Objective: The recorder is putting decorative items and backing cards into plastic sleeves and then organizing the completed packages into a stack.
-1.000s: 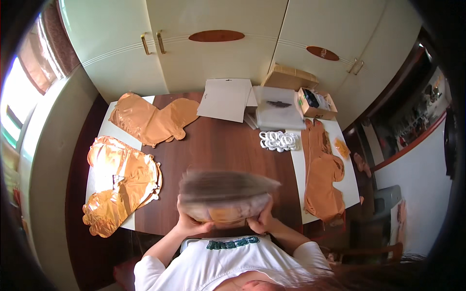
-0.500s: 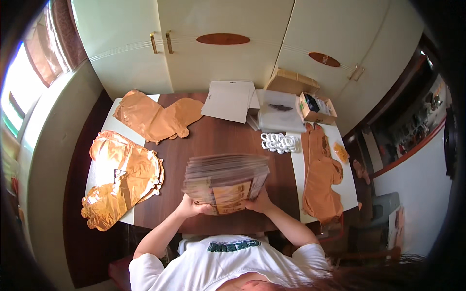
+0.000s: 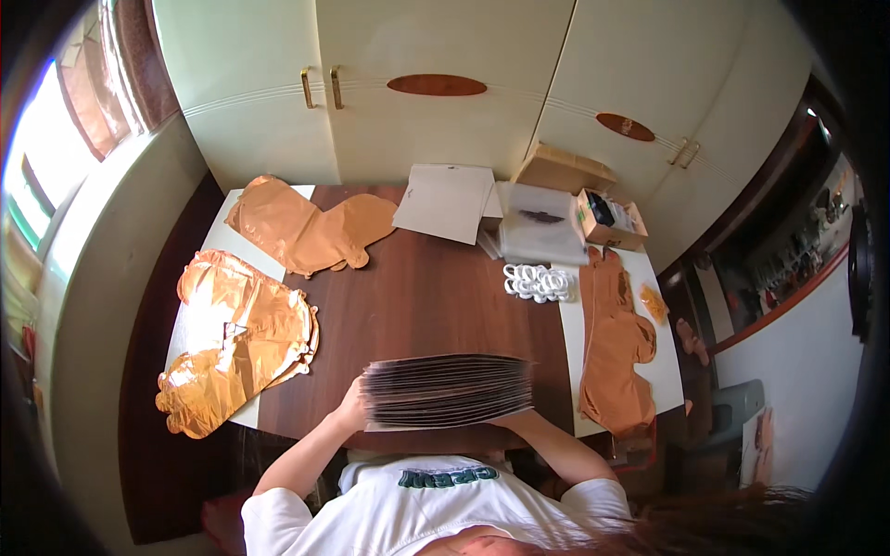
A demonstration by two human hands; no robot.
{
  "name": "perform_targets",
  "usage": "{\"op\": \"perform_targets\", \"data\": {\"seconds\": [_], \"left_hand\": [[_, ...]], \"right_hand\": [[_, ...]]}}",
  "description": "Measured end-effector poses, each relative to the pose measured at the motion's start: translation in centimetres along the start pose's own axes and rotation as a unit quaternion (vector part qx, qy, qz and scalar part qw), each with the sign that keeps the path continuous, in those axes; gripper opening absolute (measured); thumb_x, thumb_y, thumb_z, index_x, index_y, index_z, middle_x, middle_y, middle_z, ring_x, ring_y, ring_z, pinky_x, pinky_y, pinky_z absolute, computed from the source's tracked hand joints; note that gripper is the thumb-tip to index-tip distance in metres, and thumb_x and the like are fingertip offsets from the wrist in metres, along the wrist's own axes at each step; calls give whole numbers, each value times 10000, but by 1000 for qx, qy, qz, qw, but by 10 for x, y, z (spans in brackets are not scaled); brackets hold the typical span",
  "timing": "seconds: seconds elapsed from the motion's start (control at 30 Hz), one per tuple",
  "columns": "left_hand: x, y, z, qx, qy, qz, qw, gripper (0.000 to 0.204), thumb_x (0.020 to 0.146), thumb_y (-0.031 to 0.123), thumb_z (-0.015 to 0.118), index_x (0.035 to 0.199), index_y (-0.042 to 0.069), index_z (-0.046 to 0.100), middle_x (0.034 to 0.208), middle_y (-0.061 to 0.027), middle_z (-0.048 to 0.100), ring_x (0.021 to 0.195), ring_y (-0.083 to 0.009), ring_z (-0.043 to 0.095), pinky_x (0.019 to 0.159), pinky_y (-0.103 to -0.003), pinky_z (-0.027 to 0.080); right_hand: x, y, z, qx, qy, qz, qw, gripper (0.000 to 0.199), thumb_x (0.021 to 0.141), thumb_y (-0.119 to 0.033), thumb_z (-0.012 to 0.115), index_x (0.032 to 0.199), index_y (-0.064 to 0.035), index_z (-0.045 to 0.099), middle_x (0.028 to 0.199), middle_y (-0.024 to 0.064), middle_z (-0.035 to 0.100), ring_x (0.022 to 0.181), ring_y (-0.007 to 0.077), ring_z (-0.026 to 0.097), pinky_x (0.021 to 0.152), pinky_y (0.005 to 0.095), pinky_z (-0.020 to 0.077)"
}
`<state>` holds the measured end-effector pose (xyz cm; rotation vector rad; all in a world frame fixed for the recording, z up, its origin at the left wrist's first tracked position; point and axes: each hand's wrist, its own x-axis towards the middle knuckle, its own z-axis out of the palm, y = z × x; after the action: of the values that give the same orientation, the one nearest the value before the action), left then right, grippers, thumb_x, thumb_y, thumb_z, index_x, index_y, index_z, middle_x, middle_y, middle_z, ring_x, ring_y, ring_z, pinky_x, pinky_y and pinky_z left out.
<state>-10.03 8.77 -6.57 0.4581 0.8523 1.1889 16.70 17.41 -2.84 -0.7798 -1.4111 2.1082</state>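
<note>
Both my hands hold a thick stack of flat printed cards or packets [image 3: 450, 391] over the near edge of the brown table [image 3: 436, 315]. Its many dark, layered edges face upward, and the printed face is turned from sight. My left hand [image 3: 353, 405] grips the stack's left end, the fingers partly behind it. At the right end my right hand [image 3: 519, 422] supports it from below, with most of its fingers hidden by the stack.
Flat shiny orange foil balloons [image 3: 236, 338] lie left, matte orange ones [image 3: 306, 227] behind them, and more [image 3: 614, 347] at right. White looped rings [image 3: 540, 283], white card sheets [image 3: 445, 199], clear plastic bags [image 3: 538, 236] and a small open box [image 3: 612, 222] stand farther back.
The stack has tipped so its layered edges show instead of its printed face. It sits lower, nearer my body, and slightly to the right; both hands have kept hold.
</note>
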Motion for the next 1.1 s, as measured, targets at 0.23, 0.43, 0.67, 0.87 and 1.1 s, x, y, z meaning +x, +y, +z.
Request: {"op": "perform_targets", "data": {"seconds": [0.23,0.43,0.67,0.87,1.1], "left_hand": [[-19,29,20,542,-121,181,812,932,491,481,815,1220,31,447,1219,-144,492,1134,-257,458,976,-368,328],[-34,43,63,272,-91,413,864,1346,514,737,619,1356,43,-170,1439,-192,-72,1333,-297,71,1062,-423,130],[-33,50,79,204,-4,457,866,1150,649,834,301,1385,18,-39,1451,-181,28,1341,-270,66,1069,-423,65],[-28,8,45,145,-53,355,922,1228,588,502,768,1383,26,-38,1424,-135,133,1311,-235,166,1055,-394,175],[-40,34,51,506,-27,231,831,886,484,246,871,1218,36,420,1175,-120,508,1113,-222,468,973,-337,343]], "right_hand": [[-5,-25,-1,-390,-57,39,918,731,517,-284,831,1113,-13,507,1192,130,493,1056,244,489,921,317,373],[-7,-24,2,-82,-44,-308,947,1253,573,-600,719,1389,-61,-66,1453,166,-30,1337,275,66,1056,433,146],[0,-31,14,-114,-32,-305,945,1189,595,-635,678,1388,-38,24,1441,170,53,1325,252,116,1052,403,156],[-2,16,-1,-78,1,-255,964,1202,524,-468,816,1357,-39,64,1362,133,206,1252,218,238,1030,383,212],[-6,-12,4,-272,-2,-134,953,1057,484,-256,871,1300,-18,243,1284,134,373,1186,231,358,1007,360,258]]}}
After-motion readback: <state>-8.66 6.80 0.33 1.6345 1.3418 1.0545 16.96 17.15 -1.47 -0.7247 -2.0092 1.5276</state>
